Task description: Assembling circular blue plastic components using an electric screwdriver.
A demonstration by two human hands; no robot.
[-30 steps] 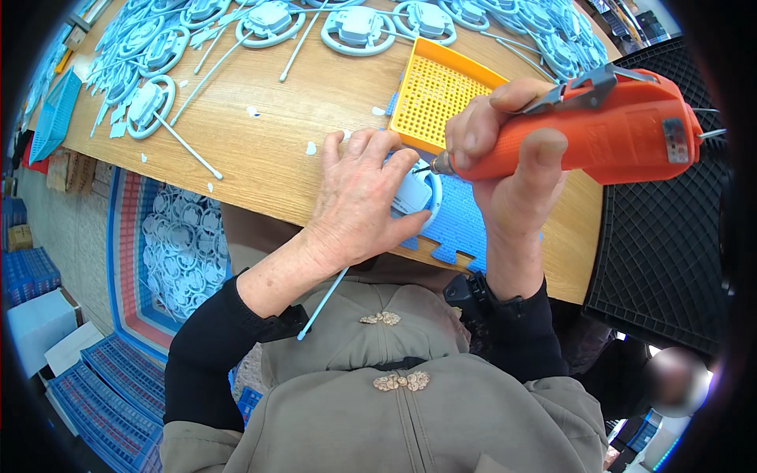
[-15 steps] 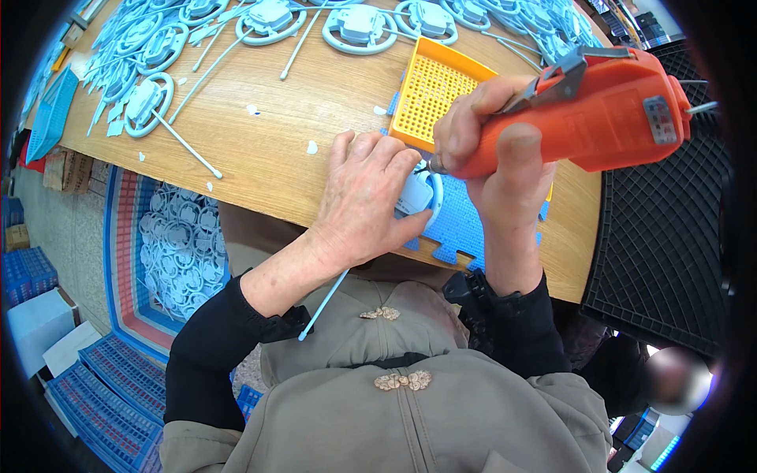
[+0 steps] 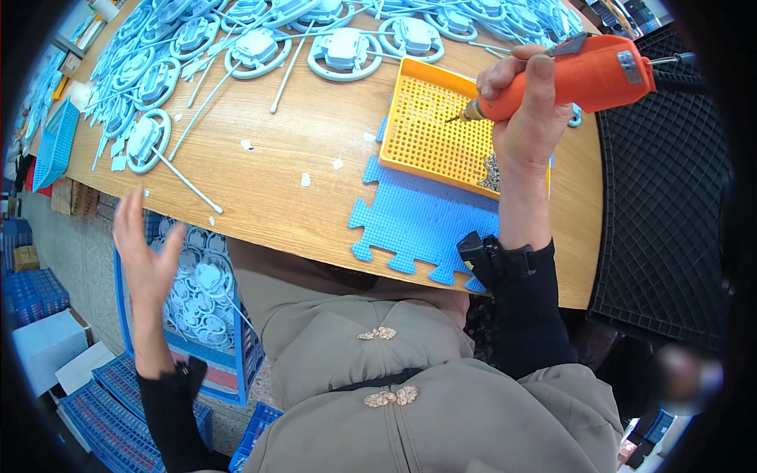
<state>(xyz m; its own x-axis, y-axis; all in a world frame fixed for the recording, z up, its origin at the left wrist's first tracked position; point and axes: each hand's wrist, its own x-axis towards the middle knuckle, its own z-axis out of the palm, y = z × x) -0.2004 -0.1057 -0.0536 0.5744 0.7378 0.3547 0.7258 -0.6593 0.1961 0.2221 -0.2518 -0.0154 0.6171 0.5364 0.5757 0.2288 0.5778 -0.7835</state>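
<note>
One orange power screwdriver (image 3: 587, 77) was in view, one yellow perforated tray (image 3: 430, 134), one blue puzzle-edged mat (image 3: 422, 221), one black grid mat (image 3: 662, 213). Two hands: right hand (image 3: 524, 110), left hand (image 3: 146, 264). Pale-blue ring-shaped plastic parts (image 3: 343, 51) on the table (image 3: 284, 150) were too many to count; more filled one blue crate (image 3: 206, 296).

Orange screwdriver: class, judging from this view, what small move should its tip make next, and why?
Probably dip into the yellow tray for a screw: the right hand holds the orange screwdriver with its tip just over the tray, screws are heaped in one corner, and the blue mat lies bare.
</note>
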